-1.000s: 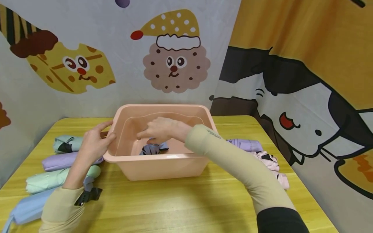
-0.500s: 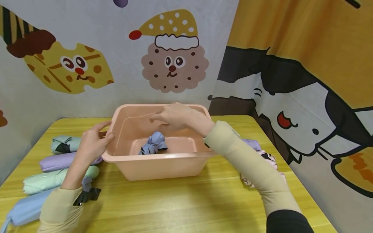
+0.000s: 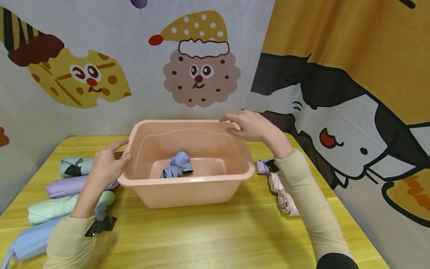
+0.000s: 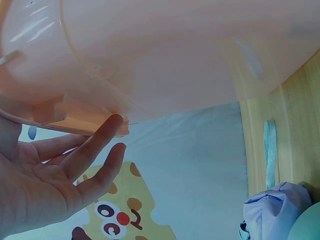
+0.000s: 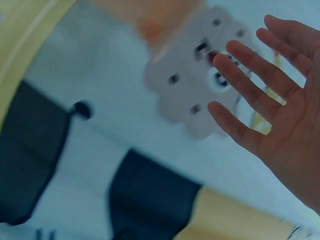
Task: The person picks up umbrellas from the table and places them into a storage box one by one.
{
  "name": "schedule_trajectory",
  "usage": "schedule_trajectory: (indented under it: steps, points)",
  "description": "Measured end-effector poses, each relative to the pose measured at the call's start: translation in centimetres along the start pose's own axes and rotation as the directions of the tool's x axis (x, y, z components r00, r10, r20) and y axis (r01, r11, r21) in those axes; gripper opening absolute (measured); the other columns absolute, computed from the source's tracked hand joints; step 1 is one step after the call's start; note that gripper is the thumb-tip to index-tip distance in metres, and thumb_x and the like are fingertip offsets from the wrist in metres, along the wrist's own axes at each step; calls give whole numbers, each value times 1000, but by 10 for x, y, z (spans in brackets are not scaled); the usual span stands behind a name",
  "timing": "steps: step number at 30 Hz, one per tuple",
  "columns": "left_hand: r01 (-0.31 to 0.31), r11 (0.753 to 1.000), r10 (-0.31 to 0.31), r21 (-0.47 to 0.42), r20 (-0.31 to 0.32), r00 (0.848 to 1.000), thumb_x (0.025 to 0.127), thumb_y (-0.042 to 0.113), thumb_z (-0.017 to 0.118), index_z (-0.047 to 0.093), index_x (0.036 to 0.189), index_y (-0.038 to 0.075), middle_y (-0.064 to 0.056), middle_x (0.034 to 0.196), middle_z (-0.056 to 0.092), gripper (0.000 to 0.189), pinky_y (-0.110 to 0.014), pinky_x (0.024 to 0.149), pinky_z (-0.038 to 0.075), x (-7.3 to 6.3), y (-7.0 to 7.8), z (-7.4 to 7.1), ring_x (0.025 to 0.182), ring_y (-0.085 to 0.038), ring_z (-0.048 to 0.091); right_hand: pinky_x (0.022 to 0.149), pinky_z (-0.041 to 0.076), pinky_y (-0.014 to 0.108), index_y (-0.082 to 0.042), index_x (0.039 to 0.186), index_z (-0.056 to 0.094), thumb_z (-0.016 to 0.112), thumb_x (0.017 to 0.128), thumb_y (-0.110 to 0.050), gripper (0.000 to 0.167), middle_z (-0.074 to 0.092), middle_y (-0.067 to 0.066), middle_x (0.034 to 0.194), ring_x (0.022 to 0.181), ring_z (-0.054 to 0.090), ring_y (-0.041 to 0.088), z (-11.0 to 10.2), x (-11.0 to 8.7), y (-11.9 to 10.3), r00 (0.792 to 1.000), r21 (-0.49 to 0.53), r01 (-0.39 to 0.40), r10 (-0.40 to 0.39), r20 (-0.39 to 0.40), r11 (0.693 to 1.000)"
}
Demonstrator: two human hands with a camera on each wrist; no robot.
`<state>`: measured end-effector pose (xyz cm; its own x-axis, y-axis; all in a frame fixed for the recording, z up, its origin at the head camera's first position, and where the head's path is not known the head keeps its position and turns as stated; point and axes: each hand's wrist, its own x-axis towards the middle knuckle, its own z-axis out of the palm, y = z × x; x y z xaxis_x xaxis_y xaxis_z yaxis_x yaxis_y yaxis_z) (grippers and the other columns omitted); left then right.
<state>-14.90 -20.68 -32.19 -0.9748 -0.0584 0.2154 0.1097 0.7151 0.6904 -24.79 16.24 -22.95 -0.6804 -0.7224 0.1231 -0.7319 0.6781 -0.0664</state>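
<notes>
A peach-coloured plastic basin (image 3: 188, 192) stands in the middle of the table. Inside it, towards the front left, lies a rolled blue-grey fabric bundle (image 3: 178, 164) with a black patch at its end. My left hand (image 3: 107, 162) holds the basin's left rim; in the left wrist view its fingers (image 4: 102, 140) reach beneath the rim while the thumb is hidden behind it. Above the back right corner of the basin, my right hand (image 3: 253, 127) hovers with nothing in it. The right wrist view shows its fingers (image 5: 250, 90) spread apart.
Several rolled fabric bundles line the left side: grey-green (image 3: 76, 167), purple (image 3: 67, 186), mint (image 3: 53, 209) and light blue (image 3: 33, 239). Purple (image 3: 263, 168) and pink (image 3: 285, 201) bundles lie on the right, partly under my right sleeve. A patterned cloth (image 3: 117, 112) hangs behind the table.
My right hand has left the blue-grey bundle in the basin, rising and moving right to the back right rim. The bundle stays inside, and my left hand keeps its place.
</notes>
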Motion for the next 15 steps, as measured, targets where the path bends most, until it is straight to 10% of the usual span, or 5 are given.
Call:
schedule_trajectory:
  steps: [11,15]
  points:
    - [-5,1000,5,-5,-7,1000,92,13,52,44,137,-7,-39,126,52,50,-55,76,55,0,0,0,105,-49,60,96,48,54,-7,130,55,62,90,-19,42,58,16,132,120,56,36,59,-57,78,941,39,-318,311,136,947]
    - [3,1000,-3,-9,1,1000,93,15,52,44,138,-6,-38,127,52,50,-55,77,55,0,0,0,106,-49,60,98,45,56,-8,135,50,64,89,-24,50,54,18,136,122,53,39,87,-69,96,881,-9,-398,385,274,917]
